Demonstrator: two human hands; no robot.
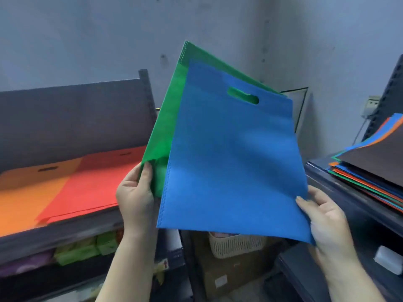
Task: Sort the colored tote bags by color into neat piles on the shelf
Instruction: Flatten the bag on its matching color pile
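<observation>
My left hand point(136, 192) is at about eight o'clock, its grip closed on the lower corner of the green tote bag point(165, 127), thumb on the front face and the fabric bunched under it. My right hand point(325, 216) is at about four o'clock, pinching the lower right edge of the blue tote bag point(233, 160), thumb lying on the near face and the other fingers hidden behind. The blue bag hangs in front of the green one, both lifted and tilted with their cut-out handles toward twelve o'clock; green shows through the blue bag's handle slot and along its left and top edges. Below the bags, toward six o'clock, sit a cream lattice basket point(236, 244) and a cardboard box point(220, 273). At nine o'clock the dark shelf point(65, 231) carries two flat piles side by side: an orange pile point(26, 199) on the left and a red pile point(91, 182) just beside it, slightly overlapping the orange one. Under that shelf are green packets point(87, 249), blurred. At three o'clock a mixed stack of bags point(370, 171) lies on another dark shelf, a black one on top with blue, orange, green and red edges showing. Beyond everything is a grey wall point(130, 35).
</observation>
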